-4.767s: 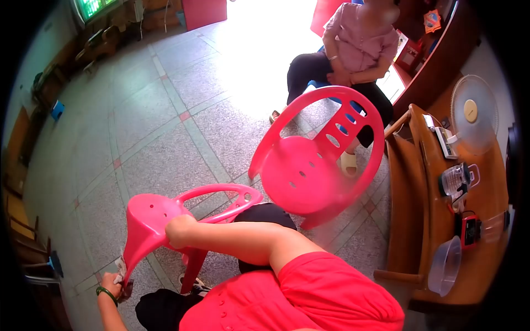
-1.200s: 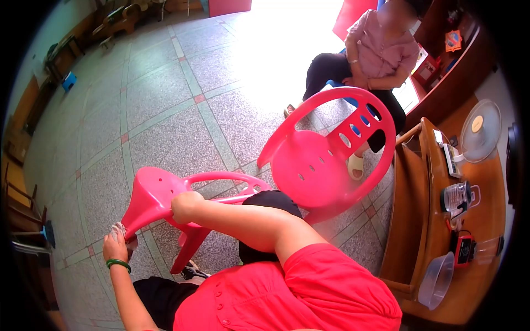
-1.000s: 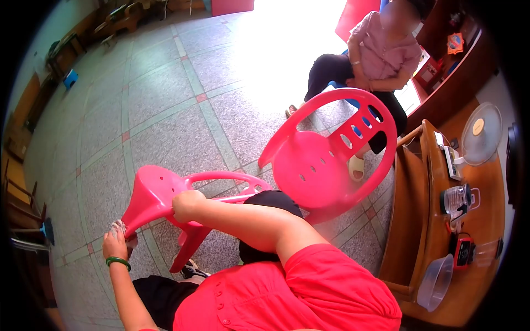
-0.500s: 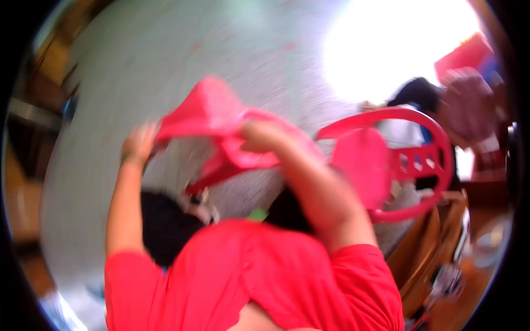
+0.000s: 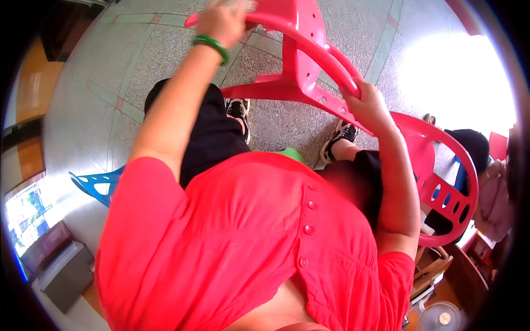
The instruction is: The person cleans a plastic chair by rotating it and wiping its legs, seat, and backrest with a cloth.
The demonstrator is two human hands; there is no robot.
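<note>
A pinkish-red plastic chair (image 5: 298, 58) is tilted in front of me, above the floor between my feet. My right hand (image 5: 367, 105) is closed round its curved arm rail. Near the upper edge of the view, my left hand (image 5: 223, 25), with a green bangle on the wrist, is against another edge of the chair. Its fingers are bent and partly blurred by motion. Something small and pale shows at the fingertips, but I cannot make out what it is.
A second red plastic chair (image 5: 422, 151) stands at my right. Beyond it is a person in a pink top (image 5: 494, 193). Part of a blue plastic chair (image 5: 102, 185) shows at left. Below right is a round translucent lid (image 5: 439, 319). A green object (image 5: 290, 154) lies between my legs.
The red chair has turned and now reaches higher in the view. My left hand has moved up and right; my right hand has shifted right along the chair. The view has swung too.
</note>
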